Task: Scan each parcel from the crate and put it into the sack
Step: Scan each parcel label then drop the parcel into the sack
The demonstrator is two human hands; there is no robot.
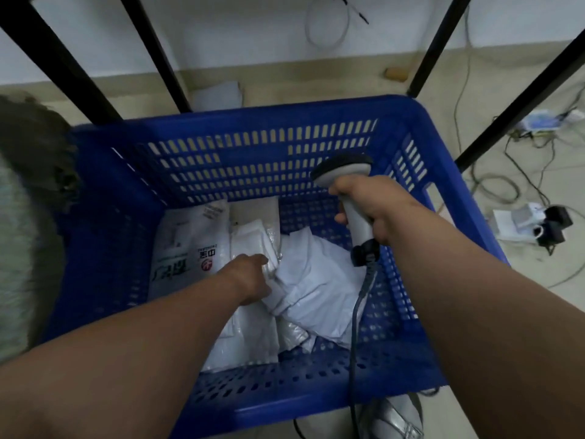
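A blue slotted plastic crate (253, 160) sits on the floor, and everything here can be placed against it. Inside it, on the perforated bottom, lie several white plastic mailer parcels. A printed parcel (186, 248) with black characters and a red round logo lies flat toward the crate's left wall. A crumpled plain white parcel (316, 286) sits nearer the crate's right wall, and a flatter white parcel (250, 337) lies between the two, running toward the near wall.

The left hand (250, 277) reaches down into the middle of the crate. Its fingers are curled on the edge of the crumpled parcel, though the exact grip is hidden by the back of the hand.

The right hand (370, 207) is held above the crate's right half, fingers wrapped tightly round the grey handle of a barcode scanner (348, 179). The scanner's dark head points toward the crate's far wall, and its cable (357, 312) hangs down over the near wall.

Left of the crate, a grey woven sack (19, 248) shows at the frame's edge. Beyond the far wall stand black metal frame legs (63, 61), and right of the crate loose cables and a power strip (519, 223) lie on the floor.
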